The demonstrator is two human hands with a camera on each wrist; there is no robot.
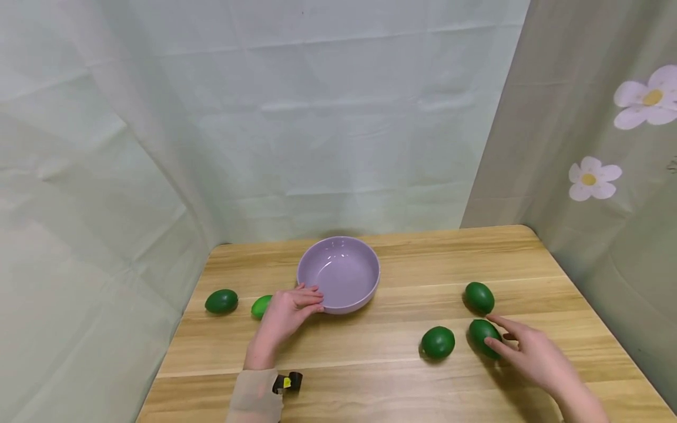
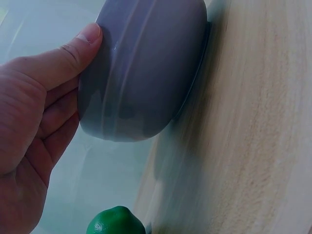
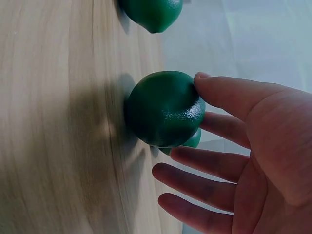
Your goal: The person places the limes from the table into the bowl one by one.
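Note:
A light purple bowl (image 1: 346, 273) sits on the wooden table. My left hand (image 1: 282, 317) holds its near left rim, thumb on the outer wall and fingers over the edge; the left wrist view shows the thumb (image 2: 80, 44) against the bowl's side. At the right, my right hand (image 1: 539, 355) is spread around a dark green lime (image 1: 480, 336) lying on the table. In the right wrist view the thumb is at the edge of this lime (image 3: 163, 109), while the other fingers stay mostly straight and apart.
Near the right hand lie another dark green lime (image 1: 479, 297) behind and one (image 1: 438, 342) to the left. A brighter green lime (image 1: 260, 306) is partly hidden by the left hand, with a dark lime (image 1: 221, 301) farther left. Curtains (image 1: 338, 117) hang behind the table.

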